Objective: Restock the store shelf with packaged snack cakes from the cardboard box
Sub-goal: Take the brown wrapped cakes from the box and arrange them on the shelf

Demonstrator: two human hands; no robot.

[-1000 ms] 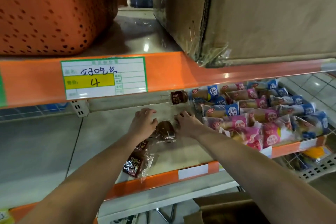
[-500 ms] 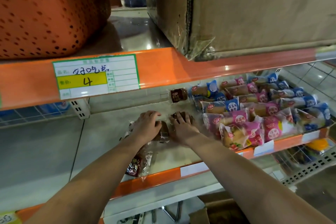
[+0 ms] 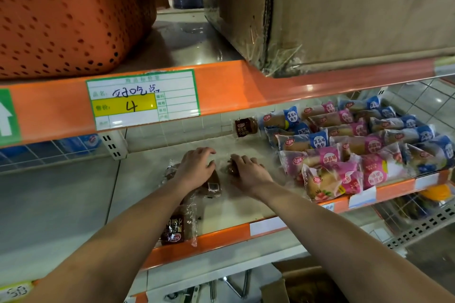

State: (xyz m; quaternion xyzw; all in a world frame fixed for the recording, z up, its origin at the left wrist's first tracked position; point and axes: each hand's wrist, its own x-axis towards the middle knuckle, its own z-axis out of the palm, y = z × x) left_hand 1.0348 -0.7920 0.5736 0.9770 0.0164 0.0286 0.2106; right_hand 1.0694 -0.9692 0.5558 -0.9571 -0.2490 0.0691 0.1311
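On the middle shelf (image 3: 241, 214) my left hand (image 3: 197, 167) lies palm-down over a brown snack cake in clear wrap (image 3: 213, 186), fingers curled on it. My right hand (image 3: 250, 173) sits just to its right, fingers closed over a second brown cake (image 3: 231, 168). A third brown packet (image 3: 175, 229) lies by the shelf's orange front lip. One more brown packet (image 3: 246, 126) stands at the back. A pile of pink and blue wrapped cakes (image 3: 357, 152) fills the shelf's right side. A cardboard box (image 3: 307, 285) shows partly below the shelf.
The upper shelf holds a large cardboard box (image 3: 357, 7) on the right and an orange perforated basket (image 3: 61, 15) on the left. Its orange edge carries a price label (image 3: 142, 98) marked 4. Grey shelf surface (image 3: 61, 204) lies left of my hands.
My left hand slid right onto the brown cake that lay between my hands. My right hand closed over another one. Both hands sit slightly deeper on the shelf.
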